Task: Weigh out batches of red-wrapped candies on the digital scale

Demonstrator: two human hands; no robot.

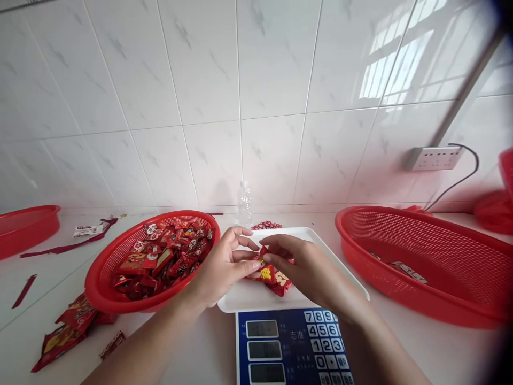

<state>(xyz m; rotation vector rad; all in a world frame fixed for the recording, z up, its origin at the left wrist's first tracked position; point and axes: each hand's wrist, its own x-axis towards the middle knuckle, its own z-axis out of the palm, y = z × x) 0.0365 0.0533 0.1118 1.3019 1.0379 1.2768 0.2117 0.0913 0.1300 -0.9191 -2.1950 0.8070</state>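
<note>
Over the white tray [320, 240] of a digital scale [294, 347], both my hands meet at a small red-and-yellow snack packet [267, 275]. My left hand [228, 262] pinches its left side between thumb and fingers. On the other side, my right hand [298, 262] grips its upper edge with thumb and fingertips. Another red packet [282, 286] lies on the tray just below my right fingers, partly overlapped. Left of my left hand stands a round red basket [98, 289] heaped with small red-wrapped snacks [168, 251].
A large red basket [348, 262] on the right holds a few packets. Red packets [64, 331] lie at the front left. A clear plastic bottle [244, 203] stands behind the tray, by the tiled wall. A power strip [436, 159] with a black cable hangs at right.
</note>
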